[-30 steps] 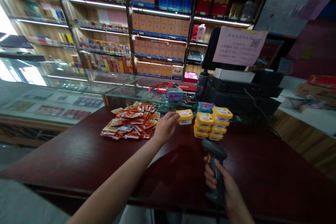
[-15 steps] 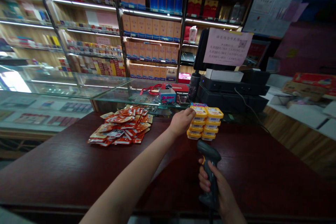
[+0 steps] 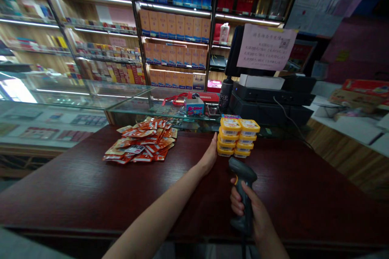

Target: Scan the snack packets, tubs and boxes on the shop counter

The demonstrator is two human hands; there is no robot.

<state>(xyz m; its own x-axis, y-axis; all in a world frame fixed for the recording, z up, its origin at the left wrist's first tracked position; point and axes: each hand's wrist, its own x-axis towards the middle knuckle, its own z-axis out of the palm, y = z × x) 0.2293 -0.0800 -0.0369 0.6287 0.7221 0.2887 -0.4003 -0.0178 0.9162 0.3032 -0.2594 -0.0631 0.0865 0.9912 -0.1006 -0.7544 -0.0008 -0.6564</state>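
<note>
From the head view, would worry first about the double stack of yellow-lidded plastic tubs [image 3: 234, 137] on the dark wood counter [image 3: 75, 182]: could slide apart or topple rightward under too hard a sideways push, with upper tubs of the right-hand column seeming to jut beyond lower ones. Could also be clipped at the front by the nose of the dark handheld barcode scanner [image 3: 242, 170], held just before the stack with little apparent room to spare. Find the left hand [image 3: 209, 156] at the stack's left side, opened out flat, fingers straight and together, palm apparently toward the tubs, gripping nothing; cannot tell whether touching or only just beside them. Find the right hand [image 3: 258, 210] in front of the stack, wrapped snugly round the scanner's handle, forefinger near the trigger; cannot tell whether pressing it. Note also the pile of orange foil packets [image 3: 142, 141] left of the stack, well apart from it, and the small pink-and-blue cardboard box [image 3: 195, 108] beyond the stack and to its left, on the glass display case [image 3: 136, 105]
</note>
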